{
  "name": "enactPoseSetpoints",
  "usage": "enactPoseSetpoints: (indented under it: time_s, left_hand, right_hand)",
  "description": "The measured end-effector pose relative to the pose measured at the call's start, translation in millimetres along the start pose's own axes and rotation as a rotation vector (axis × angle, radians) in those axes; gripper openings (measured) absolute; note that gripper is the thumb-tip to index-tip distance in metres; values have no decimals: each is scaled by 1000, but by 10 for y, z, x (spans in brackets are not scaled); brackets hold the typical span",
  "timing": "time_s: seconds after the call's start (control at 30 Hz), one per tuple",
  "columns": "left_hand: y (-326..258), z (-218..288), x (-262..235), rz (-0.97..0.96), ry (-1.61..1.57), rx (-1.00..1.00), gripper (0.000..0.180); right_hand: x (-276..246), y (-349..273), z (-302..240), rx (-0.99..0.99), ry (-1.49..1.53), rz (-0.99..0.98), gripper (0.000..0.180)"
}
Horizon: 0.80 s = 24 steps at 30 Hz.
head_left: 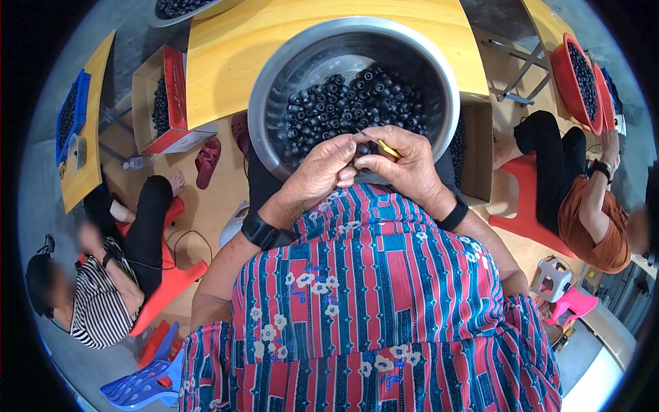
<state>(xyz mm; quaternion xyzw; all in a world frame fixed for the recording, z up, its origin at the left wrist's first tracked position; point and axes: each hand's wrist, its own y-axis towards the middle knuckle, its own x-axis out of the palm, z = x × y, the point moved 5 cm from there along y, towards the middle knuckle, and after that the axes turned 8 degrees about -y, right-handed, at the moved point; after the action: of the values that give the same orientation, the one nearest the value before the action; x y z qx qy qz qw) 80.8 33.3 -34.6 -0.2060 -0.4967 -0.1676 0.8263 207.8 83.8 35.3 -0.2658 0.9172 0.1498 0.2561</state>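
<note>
My left hand (319,165) is closed, its fingertips pinching a small round black part (362,149) above the near side of a steel basin. In my right hand (405,156) is a small yellow-handled tool (389,149), its thin tip meeting the left fingertips; the fingers hide most of it. Both hands touch or nearly touch each other. Many similar black parts (350,99) are heaped in the metal basin (259,96), which rests between my lap and the table edge.
A yellow wooden table (220,62) lies ahead. Cardboard boxes of black parts stand left (152,130) and right (478,151). Co-workers sit at left (110,288) and right (594,213) on red stools. A maroon slipper (207,163) lies on the floor.
</note>
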Motion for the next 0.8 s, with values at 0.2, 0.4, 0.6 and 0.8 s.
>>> enactPoseSetpoints:
  time_s: [0.2,0.4,0.6,0.8]
  left_hand:
    - [0,-1,-51,14,-14,-7,38]
    - [-1,3,-9,-25,68,32,37]
    - [-22,40,63,34,-14,-6,25]
    - [-31,59,25,9,-83,40,19]
  right_hand:
    - [31,2,31,70,31,-55,28]
    - [16,8,29,90,-24,-46,28]
    - [-34,15,-40,83,-44,23,29]
    - [-91,9,-91,-11,-162,-95,22]
